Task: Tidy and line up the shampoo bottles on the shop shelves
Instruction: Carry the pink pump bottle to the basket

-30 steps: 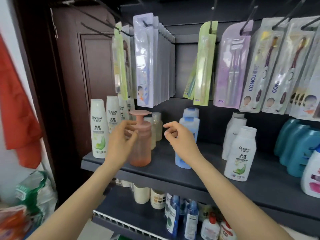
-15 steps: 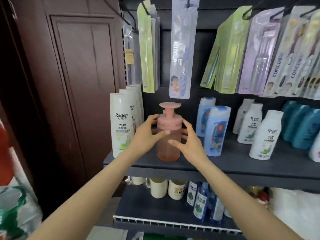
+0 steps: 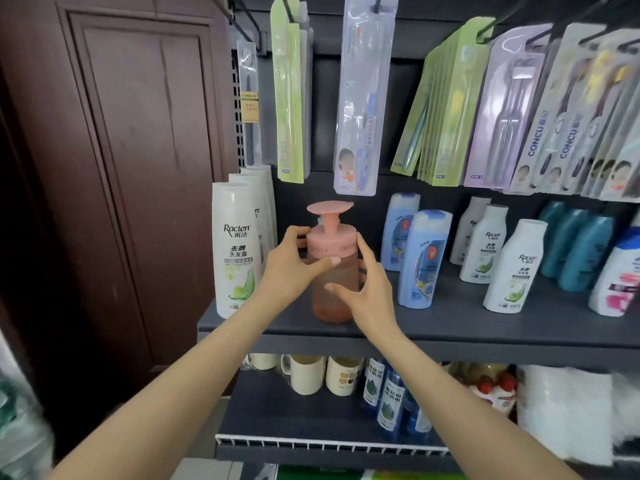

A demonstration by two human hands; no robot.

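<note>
The dark grey shop shelf (image 3: 450, 329) carries an upright translucent pink plastic pump bottle (image 3: 332, 271) near its front edge, with fingers (image 3: 363, 251) touching it on both sides. Just left of the fingers stands a row of tall white Raclen shampoo bottles (image 3: 237, 251). Right of them stand two light blue bottles (image 3: 420, 261), then smaller white bottles with green leaf labels (image 3: 512, 268), then teal bottles (image 3: 578, 251). The lower dark shelf (image 3: 277, 417) holds cream mugs (image 3: 306, 374) and blue-labelled bottles (image 3: 389, 400).

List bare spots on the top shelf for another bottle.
Bare shelf in front of the blue bottles, and between them and the white bottles. Crowded at the pink pump bottle, held by left hand and right hand.
</note>
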